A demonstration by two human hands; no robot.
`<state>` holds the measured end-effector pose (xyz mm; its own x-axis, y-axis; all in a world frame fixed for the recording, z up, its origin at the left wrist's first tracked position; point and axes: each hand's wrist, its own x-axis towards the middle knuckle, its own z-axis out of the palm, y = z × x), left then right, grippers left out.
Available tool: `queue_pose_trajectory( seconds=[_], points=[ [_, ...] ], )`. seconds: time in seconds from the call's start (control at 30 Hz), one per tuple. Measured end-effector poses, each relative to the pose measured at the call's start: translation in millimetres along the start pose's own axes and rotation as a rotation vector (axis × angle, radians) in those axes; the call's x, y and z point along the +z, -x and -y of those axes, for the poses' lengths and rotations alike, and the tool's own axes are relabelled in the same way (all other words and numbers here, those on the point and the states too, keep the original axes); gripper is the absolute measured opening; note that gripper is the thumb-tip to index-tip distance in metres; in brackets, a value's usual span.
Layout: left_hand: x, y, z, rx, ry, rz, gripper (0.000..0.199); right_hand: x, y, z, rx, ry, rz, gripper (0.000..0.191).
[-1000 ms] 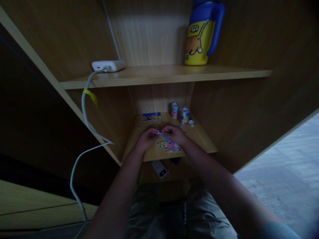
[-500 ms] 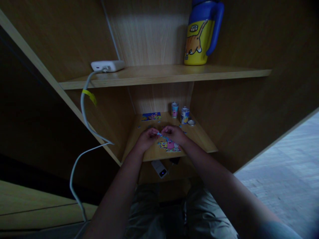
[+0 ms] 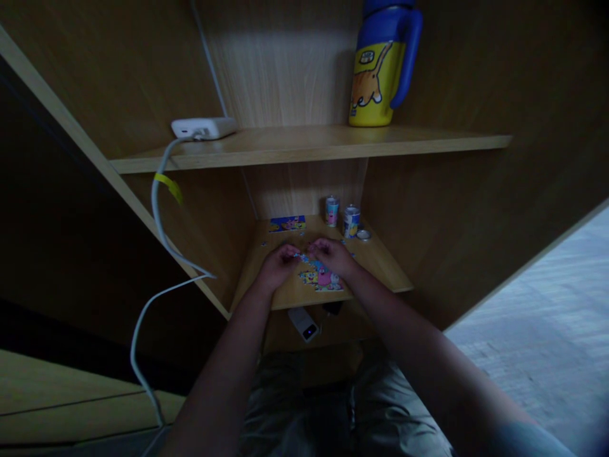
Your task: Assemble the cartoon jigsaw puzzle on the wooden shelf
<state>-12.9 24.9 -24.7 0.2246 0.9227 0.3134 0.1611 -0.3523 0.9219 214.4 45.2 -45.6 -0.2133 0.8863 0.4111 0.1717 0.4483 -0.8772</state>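
Note:
Over the lower shelf, my left hand (image 3: pixel 280 264) pinches a small blue puzzle piece (image 3: pixel 298 255) between thumb and fingertips. My right hand (image 3: pixel 333 255) is close beside it, fingers closed together; whatever they hold, if anything, is too small to make out. Just below the hands lies a partly joined jigsaw puzzle (image 3: pixel 325 278) with yellow and pink cartoon figures, its upper right side covered by my right hand. Several loose puzzle pieces are scattered on the shelf, one (image 3: pixel 264 244) to the left. A cartoon picture card (image 3: pixel 287 223) lies flat behind the hands.
Two small printed cans (image 3: pixel 332 212) (image 3: pixel 351 222) stand at the back right, a round metal lid (image 3: pixel 363 235) beside them. Overhead is an upper shelf (image 3: pixel 304 153) with a blue-yellow mug (image 3: pixel 373 82) and a white charger (image 3: pixel 204 127); its cable hangs left. Below lies a white power bank (image 3: pixel 303 324).
My fingertips have drawn slightly apart: the left hand has shifted a little left with the piece. The whole view has also shifted slightly.

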Motion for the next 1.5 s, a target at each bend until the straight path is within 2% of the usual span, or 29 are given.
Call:
queue_pose_trajectory(
  seconds=[0.27, 0.57, 0.67, 0.87, 0.97, 1.23, 1.33, 1.5],
  points=[
    [-1.3, 0.4, -3.4, -0.014, -0.067, -0.037, 0.014, -1.6, 1.0, 2.8, -0.070, 0.043, -0.081, 0.042],
    [-1.8, -0.3, -0.9, 0.005, -0.147, -0.030, 0.010, -1.0, -0.2, 1.7, -0.024, 0.004, -0.105, 0.048],
    [-2.1, -1.3, 0.6, -0.007, -0.173, -0.027, 0.011, -0.8, 0.1, 0.2, -0.009, 0.011, -0.087, 0.044],
    [-2.9, -1.3, 3.6, 0.007, -0.199, -0.045, 0.012, -1.6, 1.7, 6.4, -0.091, 0.085, 0.092, 0.017],
    [-3.5, -1.7, 4.8, 0.001, -0.216, -0.063, 0.013, -1.6, 1.7, 8.6, -0.078, 0.145, 0.092, 0.015],
    [-1.4, 0.1, 2.7, -0.011, -0.374, -0.102, 0.011, -2.8, -0.1, 11.8, -0.129, 0.184, -0.062, 0.019],
    [1.0, -0.5, 1.5, 0.028, -0.460, -0.089, 0.008, -4.8, -0.1, 14.2, -0.105, 0.150, -0.144, 0.027],
    [5.3, -3.1, 0.6, 0.092, -0.597, -0.105, 0.011, -7.8, -1.3, 15.0, -0.086, 0.114, -0.248, 0.030]
  ],
)
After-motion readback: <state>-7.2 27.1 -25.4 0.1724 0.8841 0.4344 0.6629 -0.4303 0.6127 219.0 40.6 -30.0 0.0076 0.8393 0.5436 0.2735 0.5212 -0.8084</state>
